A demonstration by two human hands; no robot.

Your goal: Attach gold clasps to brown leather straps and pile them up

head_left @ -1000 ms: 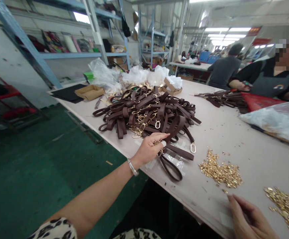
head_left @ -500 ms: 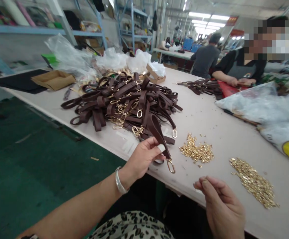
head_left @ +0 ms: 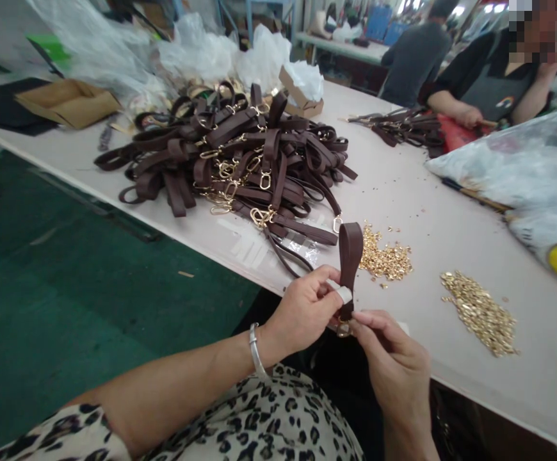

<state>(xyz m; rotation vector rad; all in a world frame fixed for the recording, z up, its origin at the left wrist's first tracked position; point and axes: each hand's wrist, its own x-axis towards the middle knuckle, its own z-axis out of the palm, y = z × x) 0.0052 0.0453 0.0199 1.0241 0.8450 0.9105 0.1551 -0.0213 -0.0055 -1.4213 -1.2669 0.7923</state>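
My left hand (head_left: 317, 307) pinches a dark brown leather strap (head_left: 350, 253), its looped end standing up above the fingers. A gold metal ring (head_left: 343, 328) hangs at the strap's lower end. My right hand (head_left: 388, 352) meets the strap there, thumb and forefinger closed beside the ring; whatever they pinch is too small or hidden to name. White tape wraps the left thumb. Beyond the hands lies a big heap of similar brown straps (head_left: 240, 147) with gold rings. Two piles of tiny gold metal pieces, a nearer-left pile (head_left: 387, 259) and a right pile (head_left: 480, 314), lie on the table (head_left: 403, 198).
A brown cardboard tray (head_left: 67, 105) sits at the far left, with crumpled clear plastic bags (head_left: 196, 48) behind the heap. At right lies a plastic bag (head_left: 509, 166) near a yellow smiley print. A co-worker (head_left: 480, 89) sits across, near more straps (head_left: 403, 128).
The strap has turned upright and moved right in my left hand. My right hand has come left to its ring end. The view has tilted downward.
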